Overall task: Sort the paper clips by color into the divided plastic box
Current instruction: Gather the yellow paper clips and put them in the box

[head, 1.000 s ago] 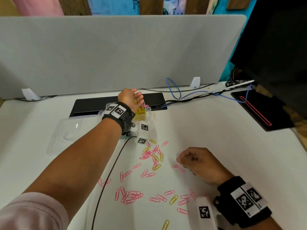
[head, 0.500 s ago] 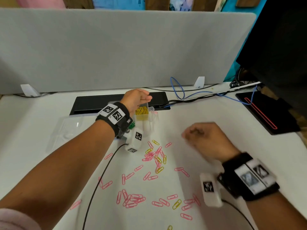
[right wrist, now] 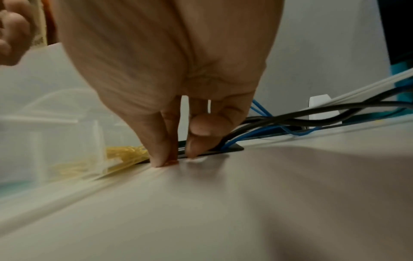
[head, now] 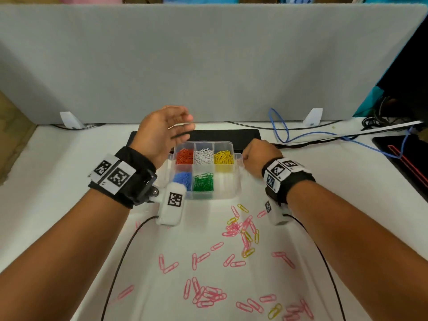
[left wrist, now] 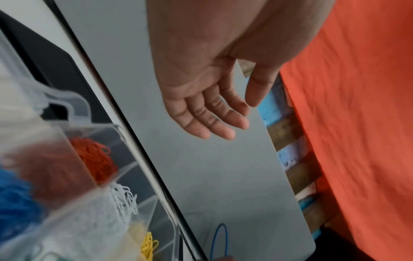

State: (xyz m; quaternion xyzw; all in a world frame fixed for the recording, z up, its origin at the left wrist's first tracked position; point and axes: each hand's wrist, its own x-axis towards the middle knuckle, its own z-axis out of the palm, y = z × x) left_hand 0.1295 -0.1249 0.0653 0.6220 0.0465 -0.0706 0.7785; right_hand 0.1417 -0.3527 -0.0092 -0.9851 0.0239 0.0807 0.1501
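Left hand [head: 162, 133] hovers with fingers [left wrist: 208, 120] straight and together, divided box [head: 228, 195] below them. Right hand [head: 257, 158] (curled, grip indiscernible) touches table [right wrist: 223, 203] beside the box.

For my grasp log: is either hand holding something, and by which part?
Left hand: open, empty. Right hand: fingers curled right of the box; whether they pinch anything cannot be told.

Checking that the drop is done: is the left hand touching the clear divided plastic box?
Apart. The left wrist view shows the left hand open with straight fingers against the grey partition, clear of the clear divided plastic box.
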